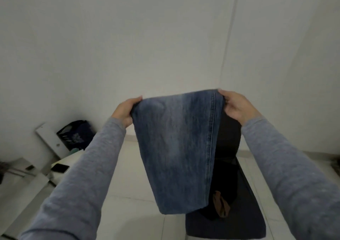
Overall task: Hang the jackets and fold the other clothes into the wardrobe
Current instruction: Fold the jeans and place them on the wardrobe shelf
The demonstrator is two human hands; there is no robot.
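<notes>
Jeans: I see the blue jeans [176, 147] held up in the air between both hands, in front of the white wall [128, 37]; they hang as one flat faded panel with a pale stitched seam running down the right side

Where they sit: clear of the floor, their lower edge hanging over the dark things below and hiding part of them

Left hand: my read is that the left hand [127, 110] grasps the left corner of the top edge, with the cloth bunched into the palm and the fingers wrapped behind it

Right hand: the right hand [237, 107] pinches the right corner of the top edge, with fingertips curled onto the denim beside the seam

Sleeves: both arms are stretched forward in grey long sleeves [88, 175]

Below the jeans: a black garment [229, 140] shows just right of the denim and runs down behind it; a brown piece of cloth [220, 206] lies against its lower part; both rest on a dark blue cloth [239, 227] spread flat on the floor

Floor: pale tiles [132, 175] with faint joint lines

Far left: a dark blue box [75, 134] stands against the wall, with a white board [49, 138] leaning beside it

Near left: a black phone [59, 168] lies on a white surface; the clutter at the frame's edge is too blurred for me to name
</notes>
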